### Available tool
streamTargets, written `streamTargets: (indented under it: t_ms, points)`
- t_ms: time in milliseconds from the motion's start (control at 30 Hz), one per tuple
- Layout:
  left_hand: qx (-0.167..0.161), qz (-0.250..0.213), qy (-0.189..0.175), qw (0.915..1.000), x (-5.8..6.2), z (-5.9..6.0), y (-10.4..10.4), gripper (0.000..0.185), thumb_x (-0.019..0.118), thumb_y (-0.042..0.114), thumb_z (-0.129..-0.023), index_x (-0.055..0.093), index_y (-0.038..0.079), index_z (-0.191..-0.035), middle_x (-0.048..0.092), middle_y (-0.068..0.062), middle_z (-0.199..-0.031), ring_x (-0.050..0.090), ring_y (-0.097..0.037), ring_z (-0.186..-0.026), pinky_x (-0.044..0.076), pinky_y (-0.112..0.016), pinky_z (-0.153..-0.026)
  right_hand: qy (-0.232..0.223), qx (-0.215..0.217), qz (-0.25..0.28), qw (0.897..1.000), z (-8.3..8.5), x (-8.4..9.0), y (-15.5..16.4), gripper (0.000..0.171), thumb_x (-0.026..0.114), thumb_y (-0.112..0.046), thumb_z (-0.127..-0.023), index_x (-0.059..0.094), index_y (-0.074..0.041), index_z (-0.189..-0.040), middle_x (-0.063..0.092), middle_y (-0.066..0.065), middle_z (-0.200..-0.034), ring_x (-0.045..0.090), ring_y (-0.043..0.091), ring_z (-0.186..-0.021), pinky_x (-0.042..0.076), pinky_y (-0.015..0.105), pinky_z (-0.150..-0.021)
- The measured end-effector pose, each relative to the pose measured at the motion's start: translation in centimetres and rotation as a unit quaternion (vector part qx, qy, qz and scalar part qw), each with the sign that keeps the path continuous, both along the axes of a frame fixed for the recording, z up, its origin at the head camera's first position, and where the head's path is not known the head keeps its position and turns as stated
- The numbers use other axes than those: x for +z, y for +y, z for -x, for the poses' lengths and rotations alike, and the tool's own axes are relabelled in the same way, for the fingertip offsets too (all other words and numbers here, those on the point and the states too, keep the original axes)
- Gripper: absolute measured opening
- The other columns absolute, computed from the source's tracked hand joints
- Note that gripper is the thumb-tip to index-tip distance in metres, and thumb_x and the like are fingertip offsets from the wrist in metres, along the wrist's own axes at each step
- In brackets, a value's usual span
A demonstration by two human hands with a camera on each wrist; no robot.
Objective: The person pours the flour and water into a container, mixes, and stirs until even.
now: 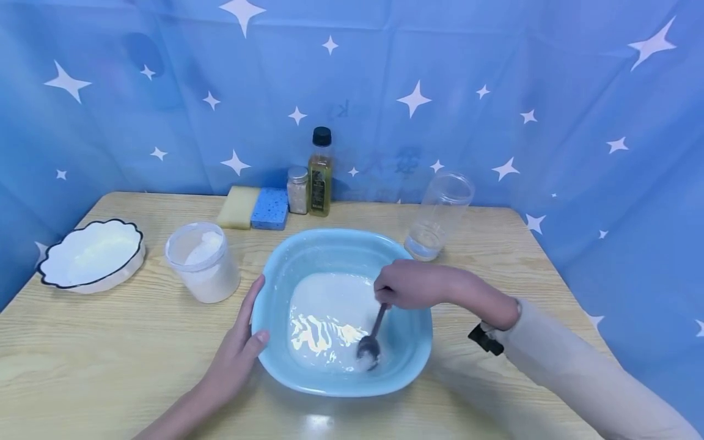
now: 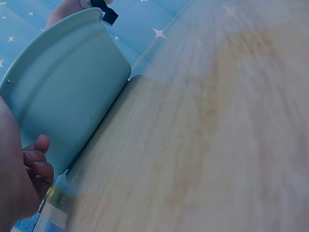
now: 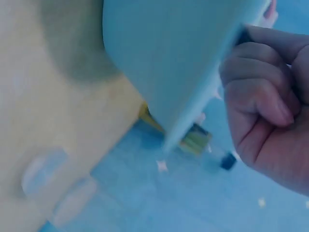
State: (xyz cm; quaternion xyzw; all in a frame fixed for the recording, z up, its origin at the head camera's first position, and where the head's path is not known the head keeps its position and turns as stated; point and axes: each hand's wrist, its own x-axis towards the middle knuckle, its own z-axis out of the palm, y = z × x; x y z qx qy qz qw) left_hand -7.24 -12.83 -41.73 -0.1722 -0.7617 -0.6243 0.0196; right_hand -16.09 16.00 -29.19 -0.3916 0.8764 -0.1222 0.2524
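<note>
A light-blue plastic basin (image 1: 343, 389) holds a milky white liquid (image 1: 330, 305) with ripples on its surface. My right hand (image 1: 409, 284) grips a dark spoon (image 1: 368, 348) by its handle, above the basin's right side. The bowl of the spoon dips into the liquid near the front right. On the left, my left hand (image 1: 236, 348) holds the basin's rim, thumb on the edge and fingers against the outer wall. The left wrist view shows those fingers (image 2: 38, 164) bent beside the wall. In the right wrist view the right hand (image 3: 263, 96) is curled, with the spoon mostly hidden.
Left of the basin stand a clear jar of white powder (image 1: 211, 278) and a scalloped white dish (image 1: 104, 284). Behind are a yellow sponge (image 1: 238, 208), a blue sponge (image 1: 270, 209), a small shaker jar (image 1: 297, 192) and an oil bottle (image 1: 320, 177). A clear glass (image 1: 434, 220) stands behind right.
</note>
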Motion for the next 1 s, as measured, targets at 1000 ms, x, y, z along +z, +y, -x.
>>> streamTargets:
  t_ms: [1000]
  points:
    - [0.0, 0.011, 0.004, 0.9999, -0.1, 0.3, -0.2, 0.07, 0.043, 0.008, -0.091, 0.012, 0.028, -0.15, 0.013, -0.001, -0.154, 0.042, -0.033, -0.122, 0.05, -0.03, -0.082, 0.079, 0.008, 0.112, 0.991, 1.2, -3.3, -3.7, 0.026, 0.044, -0.009, -0.096, 0.065, -0.008, -0.081, 0.052, -0.008, -0.063, 0.034, 0.004, -0.051, 0.035, 0.019, -0.053]
